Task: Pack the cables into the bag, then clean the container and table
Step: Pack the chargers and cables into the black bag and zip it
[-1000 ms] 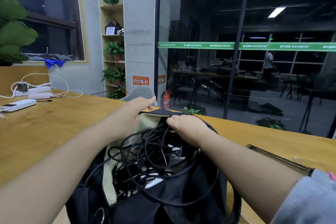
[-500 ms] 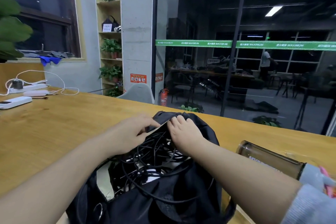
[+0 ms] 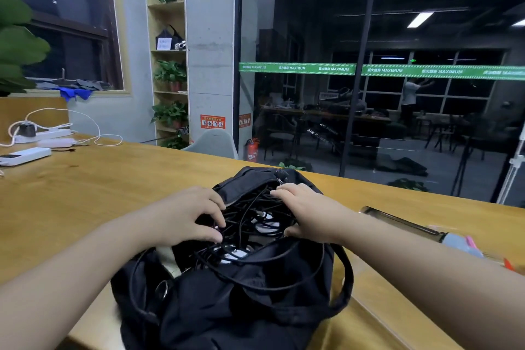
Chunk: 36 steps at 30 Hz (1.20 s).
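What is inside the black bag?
The black bag holds a tangle of black cables, with something white beneath them. Both hands, left hand and right hand, cover part; the bottom is hidden.

White power strip, potted plants

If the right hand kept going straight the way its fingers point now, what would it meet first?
The right hand points left and slightly away, over the bag's opening. It would probably meet the tangled black cables first, then the left hand beyond them; depth is unclear.
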### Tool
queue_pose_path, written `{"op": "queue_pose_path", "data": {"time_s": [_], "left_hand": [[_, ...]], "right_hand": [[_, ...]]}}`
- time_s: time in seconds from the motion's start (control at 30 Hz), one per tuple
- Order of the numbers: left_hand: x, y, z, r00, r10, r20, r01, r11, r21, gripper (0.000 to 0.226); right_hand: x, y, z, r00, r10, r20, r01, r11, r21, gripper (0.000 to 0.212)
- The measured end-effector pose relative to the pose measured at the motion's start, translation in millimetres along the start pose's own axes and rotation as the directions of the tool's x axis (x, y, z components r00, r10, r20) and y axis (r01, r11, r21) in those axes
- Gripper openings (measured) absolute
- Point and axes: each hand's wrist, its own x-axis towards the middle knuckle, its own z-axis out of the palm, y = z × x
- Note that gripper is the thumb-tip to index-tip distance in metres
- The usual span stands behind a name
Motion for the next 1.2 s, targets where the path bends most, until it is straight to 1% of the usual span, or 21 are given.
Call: {"op": "queue_pose_path", "data": {"time_s": [0.07,0.17,0.2,0.27,0.3,0.33,0.4,0.47,0.57,0.67,0.73,0.77,0.8,0.83,0.9,0.97,1.0,1.07,1.2], "left_hand": [[-9,5,0,1.000,0.012,-0.009,-0.012,1.000,-0.004,0.011],[-22,14,0,0.999,0.037,-0.039,-0.037,0.999,-0.001,0.012],[-26,16,0,0.998,0.038,-0.042,-0.038,0.999,0.004,0.015],[-33,20,-2,0.999,0.035,-0.039,-0.035,0.999,0.023,0.015],[-36,21,-3,0.999,0.038,-0.035,-0.036,0.999,0.037,0.014],[-40,22,-4,0.998,0.039,-0.039,-0.037,0.998,0.046,0.015],[-47,22,-4,0.999,0.026,-0.040,-0.023,0.997,0.068,0.022],[-55,21,-3,1.000,-0.031,-0.005,0.031,0.995,0.092,0.034],[-65,18,1,0.994,-0.087,0.072,0.077,0.989,0.129,0.045],[-75,19,7,0.986,-0.101,0.130,0.083,0.987,0.136,0.046],[-82,18,7,0.986,-0.097,0.136,0.076,0.986,0.146,0.057],[-85,16,8,0.984,-0.103,0.145,0.079,0.984,0.160,0.064],[-89,15,8,0.981,-0.111,0.162,0.081,0.980,0.180,0.067],[-93,14,10,0.975,-0.117,0.188,0.076,0.974,0.214,0.065],[-99,9,16,0.976,-0.089,0.198,0.022,0.947,0.320,0.054],[-103,8,19,0.986,-0.027,0.166,-0.049,0.898,0.436,0.040],[-104,7,19,0.989,-0.006,0.149,-0.065,0.881,0.468,0.030],[-103,3,16,0.992,0.015,0.127,-0.075,0.870,0.487,0.015],[-99,0,10,0.994,0.052,0.101,-0.094,0.880,0.465,0.007]], "right_hand": [[-13,-8,-1,0.999,-0.019,-0.027,0.020,1.000,0.024,0.067],[-30,-22,-1,0.993,-0.102,-0.052,0.103,0.995,0.010,0.046],[-35,-27,0,0.990,-0.131,-0.044,0.131,0.991,0.012,0.044],[-44,-35,3,0.983,-0.186,0.007,0.186,0.983,0.012,0.051],[-47,-37,6,0.977,-0.210,0.032,0.210,0.978,-0.015,0.056],[-49,-39,9,0.973,-0.225,0.052,0.228,0.972,-0.062,0.060],[-51,-42,17,0.970,-0.233,0.065,0.241,0.958,-0.154,0.058],[-52,-43,20,0.974,-0.221,0.055,0.227,0.955,-0.192,0.050],[-52,-43,19,0.979,-0.202,-0.011,0.200,0.973,-0.116,0.034],[-51,-47,15,0.998,-0.068,0.011,0.068,0.996,-0.055,0.031],[-47,-50,12,0.999,0.026,0.020,-0.026,0.999,-0.029,0.031],[-45,-50,11,0.998,0.062,0.007,-0.062,0.998,0.002,0.030],[-42,-50,10,0.996,0.091,-0.013,-0.090,0.995,0.039,0.029],[-40,-50,9,0.993,0.114,-0.035,-0.112,0.991,0.068,0.028],[-38,-49,8,0.986,0.148,-0.080,-0.140,0.985,0.104,0.028],[-36,-50,5,0.976,0.176,-0.126,-0.157,0.977,0.144,0.028],[-34,-51,4,0.971,0.189,-0.148,-0.163,0.972,0.170,0.028],[-32,-53,3,0.957,0.210,-0.202,-0.165,0.962,0.219,0.027],[-29,-56,0,0.923,0.239,-0.302,-0.138,0.937,0.320,0.026]]}}
